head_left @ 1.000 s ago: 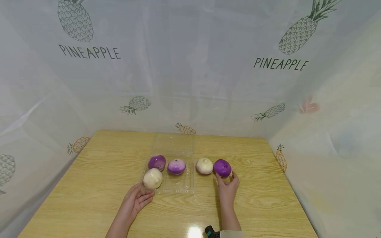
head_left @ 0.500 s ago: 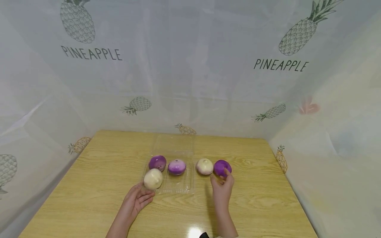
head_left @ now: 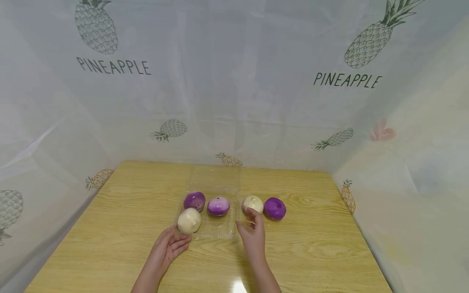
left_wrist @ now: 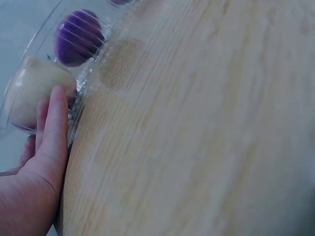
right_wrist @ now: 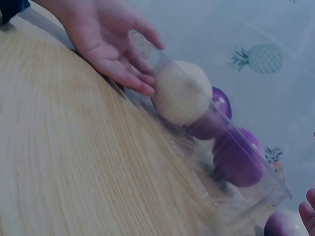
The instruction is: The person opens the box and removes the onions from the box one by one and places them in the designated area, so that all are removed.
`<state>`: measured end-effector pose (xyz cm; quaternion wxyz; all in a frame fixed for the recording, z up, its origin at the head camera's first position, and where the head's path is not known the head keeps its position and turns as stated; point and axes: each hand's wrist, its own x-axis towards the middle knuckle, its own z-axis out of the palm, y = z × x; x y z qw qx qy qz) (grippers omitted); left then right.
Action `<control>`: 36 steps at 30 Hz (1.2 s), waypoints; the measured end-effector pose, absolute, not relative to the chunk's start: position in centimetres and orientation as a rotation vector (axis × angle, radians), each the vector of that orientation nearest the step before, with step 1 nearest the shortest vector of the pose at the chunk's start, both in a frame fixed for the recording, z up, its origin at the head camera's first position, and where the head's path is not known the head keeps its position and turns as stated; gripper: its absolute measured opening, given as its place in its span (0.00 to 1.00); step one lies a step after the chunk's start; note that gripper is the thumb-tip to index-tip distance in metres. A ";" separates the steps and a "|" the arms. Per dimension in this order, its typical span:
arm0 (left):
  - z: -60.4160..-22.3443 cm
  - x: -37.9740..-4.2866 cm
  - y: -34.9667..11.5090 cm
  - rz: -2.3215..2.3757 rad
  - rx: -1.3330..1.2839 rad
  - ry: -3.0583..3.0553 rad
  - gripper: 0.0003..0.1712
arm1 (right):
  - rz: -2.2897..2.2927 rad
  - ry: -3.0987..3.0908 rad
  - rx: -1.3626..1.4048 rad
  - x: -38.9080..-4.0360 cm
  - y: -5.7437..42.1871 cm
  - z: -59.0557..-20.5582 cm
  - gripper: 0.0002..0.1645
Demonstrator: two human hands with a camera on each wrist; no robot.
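Note:
A clear plastic clamshell box (head_left: 223, 228) lies with its lid back on the wooden table. Inside are a dark purple onion (head_left: 194, 201), a pale onion (head_left: 189, 221) at the front left and a two-tone purple onion (head_left: 218, 206). My left hand (head_left: 168, 246) rests at the box's front left corner, its straight fingers against the wall beside the pale onion. To the right of the box sit a whitish onion (head_left: 253, 204) and a deep purple onion (head_left: 275, 208). My right hand (head_left: 253, 234) is just in front of the whitish one, thumb and fingers apart, holding nothing.
The wooden table (head_left: 311, 244) ends at a back edge against a pale curtain (head_left: 234, 81) printed with pineapples. The box's lid (head_left: 214, 178) lies flat behind its base, toward that edge.
My right hand has moved left from the deep purple onion to the front of the whitish onion. The left hand and all the onions have stayed in place.

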<state>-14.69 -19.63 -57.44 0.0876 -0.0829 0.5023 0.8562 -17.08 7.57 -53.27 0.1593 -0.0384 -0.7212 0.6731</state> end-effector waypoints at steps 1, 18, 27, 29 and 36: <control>-57.5 -14.7 -19.6 2.548 -0.249 1.502 0.25 | 1.925 -2.074 -0.092 -17.1 7.3 -53.3 0.31; -57.3 -14.9 -19.6 2.542 -0.330 1.484 0.27 | 1.935 -2.292 0.114 -17.0 3.6 -52.4 0.27; -57.3 -14.9 -19.4 2.538 -0.333 1.486 0.28 | 1.913 -2.354 0.225 -17.7 1.6 -52.6 0.25; -57.4 -14.9 -19.5 2.536 -0.316 1.491 0.28 | 1.904 -2.371 0.243 -17.8 1.3 -52.7 0.25; -57.7 -14.8 -19.8 2.547 -0.213 1.504 0.26 | 1.845 -2.454 0.299 -18.3 0.1 -52.7 0.26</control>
